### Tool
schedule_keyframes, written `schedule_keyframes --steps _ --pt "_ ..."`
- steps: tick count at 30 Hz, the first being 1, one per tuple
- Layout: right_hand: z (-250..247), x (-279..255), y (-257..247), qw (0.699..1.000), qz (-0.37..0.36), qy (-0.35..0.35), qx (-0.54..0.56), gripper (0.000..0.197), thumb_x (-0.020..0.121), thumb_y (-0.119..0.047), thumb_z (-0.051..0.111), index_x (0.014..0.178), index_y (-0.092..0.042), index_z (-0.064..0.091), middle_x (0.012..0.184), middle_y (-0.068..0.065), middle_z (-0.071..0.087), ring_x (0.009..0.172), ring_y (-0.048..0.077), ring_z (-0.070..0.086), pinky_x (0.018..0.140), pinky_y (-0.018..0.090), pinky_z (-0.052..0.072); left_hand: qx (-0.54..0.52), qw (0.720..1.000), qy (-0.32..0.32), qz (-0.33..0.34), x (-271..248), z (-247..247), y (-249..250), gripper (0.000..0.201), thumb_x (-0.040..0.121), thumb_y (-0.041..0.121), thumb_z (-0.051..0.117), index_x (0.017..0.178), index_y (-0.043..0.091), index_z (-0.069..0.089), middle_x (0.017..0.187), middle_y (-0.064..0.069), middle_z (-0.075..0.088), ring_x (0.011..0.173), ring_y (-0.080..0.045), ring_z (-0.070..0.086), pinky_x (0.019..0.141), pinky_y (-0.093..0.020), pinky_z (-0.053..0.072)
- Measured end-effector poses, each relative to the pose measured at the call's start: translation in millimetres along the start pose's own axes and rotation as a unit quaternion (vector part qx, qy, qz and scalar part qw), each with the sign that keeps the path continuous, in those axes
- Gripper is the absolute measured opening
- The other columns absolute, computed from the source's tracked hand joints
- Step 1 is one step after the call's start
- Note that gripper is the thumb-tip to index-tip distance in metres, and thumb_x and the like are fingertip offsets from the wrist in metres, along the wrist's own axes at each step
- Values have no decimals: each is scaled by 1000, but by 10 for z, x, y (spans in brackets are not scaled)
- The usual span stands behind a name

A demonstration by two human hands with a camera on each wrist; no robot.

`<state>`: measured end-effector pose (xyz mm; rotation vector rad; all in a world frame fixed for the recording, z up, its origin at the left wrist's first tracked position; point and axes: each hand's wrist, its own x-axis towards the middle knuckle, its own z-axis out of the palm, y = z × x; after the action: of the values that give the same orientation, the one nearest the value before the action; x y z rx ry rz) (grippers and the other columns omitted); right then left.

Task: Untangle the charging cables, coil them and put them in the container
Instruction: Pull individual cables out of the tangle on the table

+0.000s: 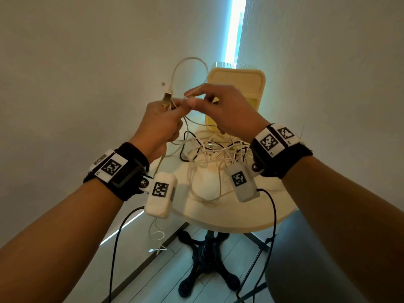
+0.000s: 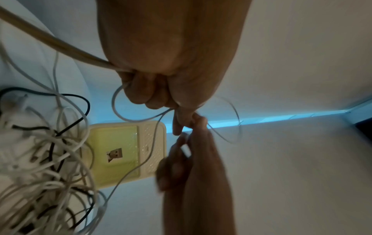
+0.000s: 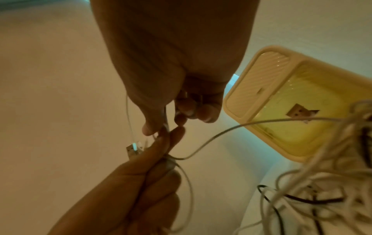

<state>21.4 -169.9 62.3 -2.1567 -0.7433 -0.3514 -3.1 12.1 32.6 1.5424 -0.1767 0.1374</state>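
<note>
A small round white table (image 1: 251, 215) stands in a corner where two pale walls meet, and everything here is placed by that table. Both hands are raised above its far left part, close together in open air, with bare wall behind them. A yellow plastic container (image 1: 237, 84) stands at the table's far edge against the corner, its opening uncovered and nothing inside but a small sticker on its floor. Between the container and the near edge lies a tangled pile of cables (image 1: 215, 154), mostly white with a few black strands, covering the table's middle. The near rim is bare. One white strand hangs off the left edge toward the floor, where the table's black cross-shaped base (image 1: 207, 259) stands on pale floorboards.

The left hand (image 1: 160, 123) is clenched around a white charging cable (image 1: 190, 68), fingers curled over several of its strands. A USB plug (image 1: 167, 96) sticks up out of the fist. From there the cable rises in a loose, thin loop above both hands, and another length drops down into the pile.

The right hand (image 1: 220, 108) pinches the same cable between thumb and forefinger, right beside the left thumb; its other fingers are loosely bent. The fingertips of the two hands nearly touch.
</note>
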Motion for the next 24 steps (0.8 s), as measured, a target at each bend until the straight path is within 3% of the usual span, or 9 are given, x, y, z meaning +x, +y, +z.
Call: schedule_keyframes --steps 2,5,8,12,15,17,19,21,24 --pt "61 -128 187 995 46 -66 -58 35 96 -48 71 123 -26 74 74 -7 64 55 0 56 59 12 40 -15 1000 15 12 41 -66 24 38 103 43 66 107 7 77 56 3 25 49 -15 17 45 -30 17" --pt "129 -328 509 977 96 -118 -151 26 98 -39 71 109 -17 80 66 -15 57 57 -1 53 54 10 35 -35 998 32 29 94 -182 95 41 107 47 59 101 9 72 56 2 23 49 -15 15 47 -31 14" --pt "90 -353 667 979 154 -60 -122 20 99 -36 71 102 -18 79 67 -12 57 57 1 54 54 14 35 -43 998 29 34 116 -252 119 42 109 48 55 91 11 66 57 2 22 49 -15 15 46 -28 15" --pt "93 -206 638 979 151 -21 -132 22 100 -29 68 93 -12 80 75 3 69 74 19 66 66 27 43 -34 999 11 30 74 -231 57 44 109 48 54 84 13 62 57 2 22 47 -14 16 45 -24 17" --pt "52 -93 495 987 132 95 4 20 99 -20 69 84 -8 75 67 14 68 58 20 67 59 35 58 -24 1000 4 13 39 -233 -23 43 109 46 56 82 13 64 57 2 22 48 -14 15 46 -26 15" --pt "8 -58 411 984 106 140 38 20 99 -23 69 85 -10 74 65 11 68 48 14 63 52 30 57 -10 1000 3 -5 24 -255 -76 42 108 44 57 82 13 66 57 3 22 48 -14 16 47 -27 13" --pt "-4 -51 392 991 90 88 -34 23 100 -29 69 86 -12 76 64 3 69 45 2 58 49 18 49 0 1000 4 -17 11 -286 -122 41 108 43 58 86 11 69 56 4 23 48 -13 17 45 -26 15" --pt "-8 -72 377 992 92 16 -88 26 99 -30 70 82 -12 75 64 1 68 44 -1 55 48 14 44 5 1000 5 -23 0 -316 -166 39 108 43 59 93 9 73 56 4 23 49 -14 16 44 -26 16" --pt "-73 -41 271 992 69 97 -48 26 98 -35 70 86 -13 78 67 4 69 47 3 54 57 28 52 9 1000 -5 -23 -14 -321 -199 38 105 41 65 108 6 79 58 3 21 50 -15 15 44 -25 17"
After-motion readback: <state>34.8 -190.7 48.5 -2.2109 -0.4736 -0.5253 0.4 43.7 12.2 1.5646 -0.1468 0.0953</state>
